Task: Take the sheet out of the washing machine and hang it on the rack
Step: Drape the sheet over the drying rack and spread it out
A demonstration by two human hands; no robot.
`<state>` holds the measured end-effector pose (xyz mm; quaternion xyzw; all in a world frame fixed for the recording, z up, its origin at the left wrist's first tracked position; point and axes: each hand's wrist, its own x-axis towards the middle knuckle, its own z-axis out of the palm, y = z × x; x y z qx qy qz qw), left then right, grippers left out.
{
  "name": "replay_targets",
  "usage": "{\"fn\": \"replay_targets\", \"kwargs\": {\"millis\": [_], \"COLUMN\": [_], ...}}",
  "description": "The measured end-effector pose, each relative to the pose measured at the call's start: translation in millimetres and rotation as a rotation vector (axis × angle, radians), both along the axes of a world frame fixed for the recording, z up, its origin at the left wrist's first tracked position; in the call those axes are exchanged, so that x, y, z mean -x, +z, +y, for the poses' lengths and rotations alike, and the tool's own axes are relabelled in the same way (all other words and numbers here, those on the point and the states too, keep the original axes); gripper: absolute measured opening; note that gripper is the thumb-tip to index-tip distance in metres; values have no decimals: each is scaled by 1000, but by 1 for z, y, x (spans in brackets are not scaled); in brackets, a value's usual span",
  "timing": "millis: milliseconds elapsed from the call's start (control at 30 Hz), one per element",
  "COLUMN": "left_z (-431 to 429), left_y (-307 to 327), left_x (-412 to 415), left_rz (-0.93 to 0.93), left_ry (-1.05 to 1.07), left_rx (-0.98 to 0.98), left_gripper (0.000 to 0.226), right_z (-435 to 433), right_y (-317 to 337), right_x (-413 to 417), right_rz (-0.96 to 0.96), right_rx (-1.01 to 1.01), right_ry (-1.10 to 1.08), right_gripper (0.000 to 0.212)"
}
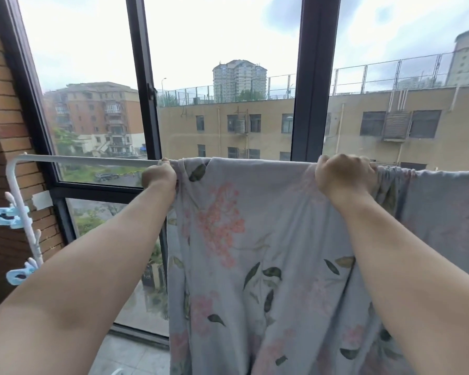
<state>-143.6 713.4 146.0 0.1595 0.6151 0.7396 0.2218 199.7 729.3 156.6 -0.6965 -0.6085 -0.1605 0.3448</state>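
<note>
A pale blue-grey sheet (255, 239) with pink flowers and green leaves hangs over the white top bar of the rack (87, 159) and falls down past the bottom of the view. My left hand (159, 175) grips the sheet's left edge at the bar. My right hand (344, 175) is curled round the bunched fabric on the bar further right. Beyond my right hand the sheet continues along the bar to the right edge. The washing machine is not in view.
The rack's white side post (19, 209) curves down at the left and carries two light blue clothes pegs (8, 216). A brick wall (3, 125) stands at the left. Dark-framed windows (144, 77) are right behind the rack. Grey floor tiles (136, 355) show below.
</note>
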Motion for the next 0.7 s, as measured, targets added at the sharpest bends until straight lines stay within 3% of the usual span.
{"fn": "replay_targets", "kwargs": {"millis": [100,200,333,400,600,700], "left_z": [-4,-4,-5,-3,4,5], "left_y": [-1,-3,-5,-9,-15,-20], "left_x": [4,16,26,32,36,40], "left_rz": [-73,-117,-63,-26,-17,-2], "left_ry": [-41,-142,-235,-199,-22,2], "left_rx": [-28,-69,-57,-51,-88,-84], "left_gripper": [39,33,23,25,35,34], "right_z": [-9,-19,-19,-14,-3,3], "right_y": [6,9,7,-4,-13,-17], "right_x": [47,105,162,171,129,94], "right_rz": [-58,-116,-159,-211,-275,-264], "right_rx": [-63,-151,-11,53,-38,-65], "right_ry": [78,342,583,569,439,345], "right_gripper": [51,46,48,49,63,60]}}
